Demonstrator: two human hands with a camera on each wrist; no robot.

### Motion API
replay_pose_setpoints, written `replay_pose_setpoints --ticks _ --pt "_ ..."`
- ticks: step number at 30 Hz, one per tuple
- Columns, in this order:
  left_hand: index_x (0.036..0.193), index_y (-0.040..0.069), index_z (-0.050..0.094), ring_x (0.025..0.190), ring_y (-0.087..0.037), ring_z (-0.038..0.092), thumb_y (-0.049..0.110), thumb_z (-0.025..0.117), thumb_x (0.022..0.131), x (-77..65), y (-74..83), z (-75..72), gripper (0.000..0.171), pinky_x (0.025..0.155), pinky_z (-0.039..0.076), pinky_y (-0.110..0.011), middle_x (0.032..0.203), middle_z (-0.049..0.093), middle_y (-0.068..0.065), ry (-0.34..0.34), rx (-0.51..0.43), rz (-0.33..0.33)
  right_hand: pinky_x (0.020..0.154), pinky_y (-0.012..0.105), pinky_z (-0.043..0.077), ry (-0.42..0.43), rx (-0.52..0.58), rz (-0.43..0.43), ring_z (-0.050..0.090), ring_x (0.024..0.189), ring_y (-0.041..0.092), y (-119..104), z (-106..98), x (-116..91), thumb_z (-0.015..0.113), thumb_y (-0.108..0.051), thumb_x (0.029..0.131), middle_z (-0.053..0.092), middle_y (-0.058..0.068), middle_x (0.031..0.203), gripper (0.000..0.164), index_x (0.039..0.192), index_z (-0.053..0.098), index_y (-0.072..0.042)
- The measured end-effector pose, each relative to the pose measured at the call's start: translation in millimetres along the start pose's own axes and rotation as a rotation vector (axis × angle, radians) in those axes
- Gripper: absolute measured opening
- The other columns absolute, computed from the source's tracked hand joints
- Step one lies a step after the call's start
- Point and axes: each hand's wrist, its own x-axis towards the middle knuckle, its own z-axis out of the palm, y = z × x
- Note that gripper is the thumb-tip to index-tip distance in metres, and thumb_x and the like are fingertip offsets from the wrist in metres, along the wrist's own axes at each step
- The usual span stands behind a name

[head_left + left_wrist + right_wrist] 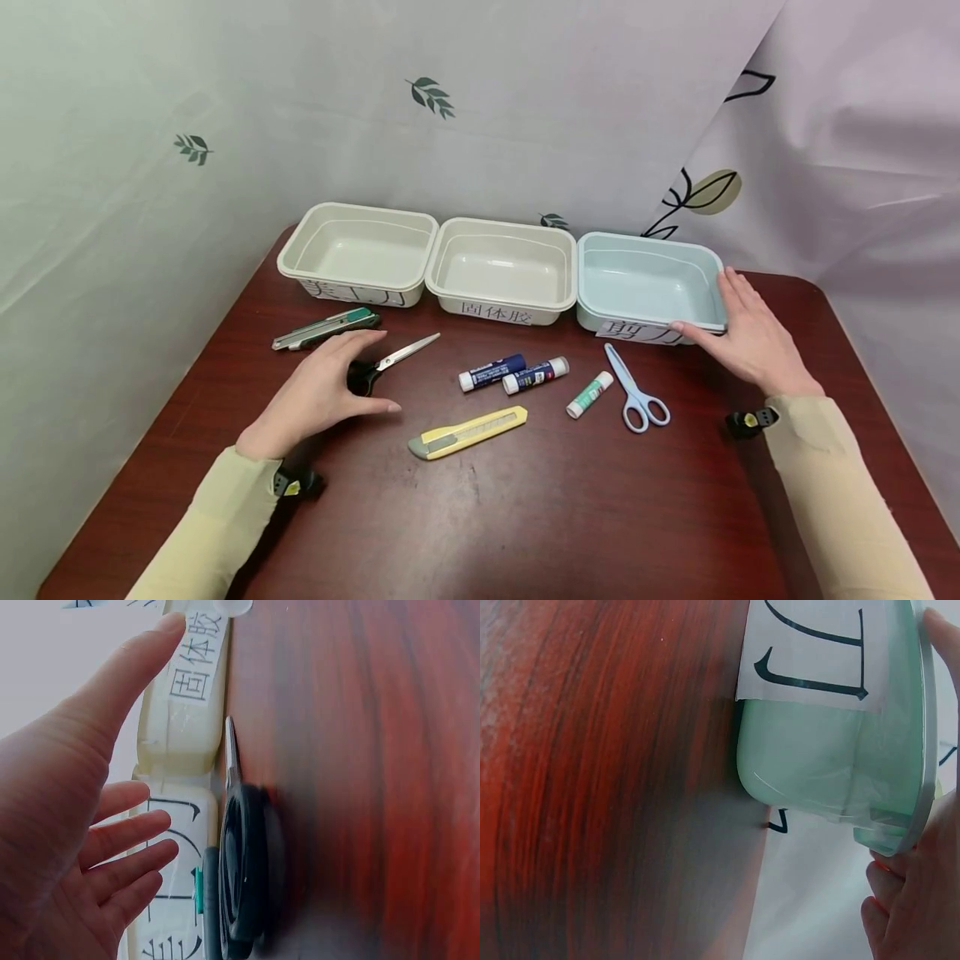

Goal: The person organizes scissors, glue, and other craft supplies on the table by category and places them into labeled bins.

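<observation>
My left hand [322, 392] is spread, thumb apart from the fingers, around the black handles of a pair of scissors [408, 352]; in the left wrist view the handles [244, 862] stand clear of the palm. A green utility knife [326, 328] lies just beyond that hand. On the right, my right hand [761, 342] rests against the corner of a light blue bin [652, 287], its thumb on the front rim and its straight fingers along the right side. In the right wrist view the bin's wall [802, 750] shows beside that hand. Blue scissors [633, 392] lie in front of the bin.
Two cream bins, the left one [360, 250] and the middle one [502, 267], stand beside the blue bin, all with paper labels. Glue sticks lie mid-table: dark blue [491, 372], blue-and-white [536, 376] and green [589, 394]. A yellow utility knife [468, 433] lies nearer.
</observation>
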Motion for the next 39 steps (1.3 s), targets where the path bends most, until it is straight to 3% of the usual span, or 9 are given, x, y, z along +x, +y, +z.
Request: replay_pose_setpoints --ticks 22,31,39 --pt "0.149 0.013 0.051 0.132 -0.021 0.047 0.066 0.088 0.064 -0.3 38.2 13.8 0.107 0.107 0.041 -0.046 0.145 0.052 -0.003 -0.050 -0.023 0.141 0.122 0.046 0.003 -0.005 -0.025 -0.056 0.002 0.154 0.034 2.0 1.4 3.4 0.057 -0.058 0.097 0.003 0.022 0.167 0.101 0.159 0.009 0.005" --pt "0.147 0.010 0.052 0.136 -0.017 0.044 0.065 0.088 0.065 -2.3 54.2 28.4 0.105 0.110 0.039 -0.041 0.146 0.052 0.000 -0.130 -0.052 0.181 0.122 0.047 0.003 -0.029 -0.065 -0.066 -0.001 0.154 0.034 -1.1 -0.6 6.1 0.054 -0.060 0.098 0.003 0.026 0.166 0.101 0.159 0.009 0.007" --pt "0.144 0.009 0.055 0.130 -0.016 0.049 0.063 0.090 0.063 -2.5 62.4 42.1 0.103 0.108 0.041 -0.040 0.140 0.056 0.001 -0.195 -0.049 0.220 0.122 0.046 0.001 -0.042 -0.080 -0.062 -0.002 0.154 0.034 -0.6 -2.2 6.4 0.053 -0.061 0.098 0.000 0.024 0.166 0.102 0.159 0.008 0.007"
